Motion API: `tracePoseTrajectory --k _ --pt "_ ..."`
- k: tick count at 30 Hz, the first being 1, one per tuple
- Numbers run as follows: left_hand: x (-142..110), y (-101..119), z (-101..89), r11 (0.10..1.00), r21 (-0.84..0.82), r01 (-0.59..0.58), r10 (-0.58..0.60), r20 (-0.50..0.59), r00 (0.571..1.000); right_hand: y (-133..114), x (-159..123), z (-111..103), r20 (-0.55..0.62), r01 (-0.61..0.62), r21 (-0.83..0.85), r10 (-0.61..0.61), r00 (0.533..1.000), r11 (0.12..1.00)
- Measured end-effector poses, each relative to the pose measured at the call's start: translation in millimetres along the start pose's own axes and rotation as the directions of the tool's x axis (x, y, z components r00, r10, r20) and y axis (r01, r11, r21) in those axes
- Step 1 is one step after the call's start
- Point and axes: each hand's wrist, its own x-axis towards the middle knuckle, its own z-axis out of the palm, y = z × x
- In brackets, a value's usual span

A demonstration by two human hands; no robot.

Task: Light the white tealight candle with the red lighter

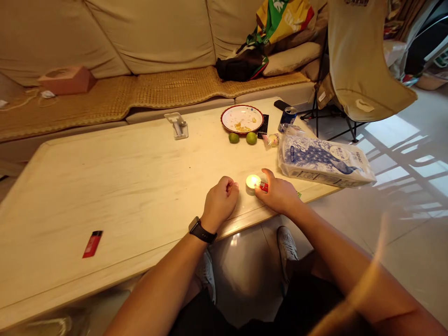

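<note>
A lit tealight candle glows on the pale table close to its near edge. My right hand is just right of it, closed around a red lighter, whose tip points at the candle; most of the lighter is hidden by my fingers. On the candle's left, my left hand rests at the table edge in a loose fist, with nothing visible in it and a dark watch on the wrist. Another red lighter with a black top lies far off on the left of the table.
A tissue pack overhangs the table's right end. Behind the candle are two green limes, a red-rimmed plate with food scraps, a blue can and a white stand. A sofa borders the far side.
</note>
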Motion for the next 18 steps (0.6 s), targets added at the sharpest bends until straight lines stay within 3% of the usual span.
tracePoseTrajectory --k 11,18 --pt "0 0 2.9 1.0 0.01 0.003 -0.003 0.017 1.0 24 -13 0 -0.009 0.021 -0.009 -0.021 1.0 1.0" --pt "1 -1 3.8 1.0 0.017 0.013 -0.013 0.015 1.0 35 -19 -3 0.03 -0.033 -0.047 0.034 0.999 0.998"
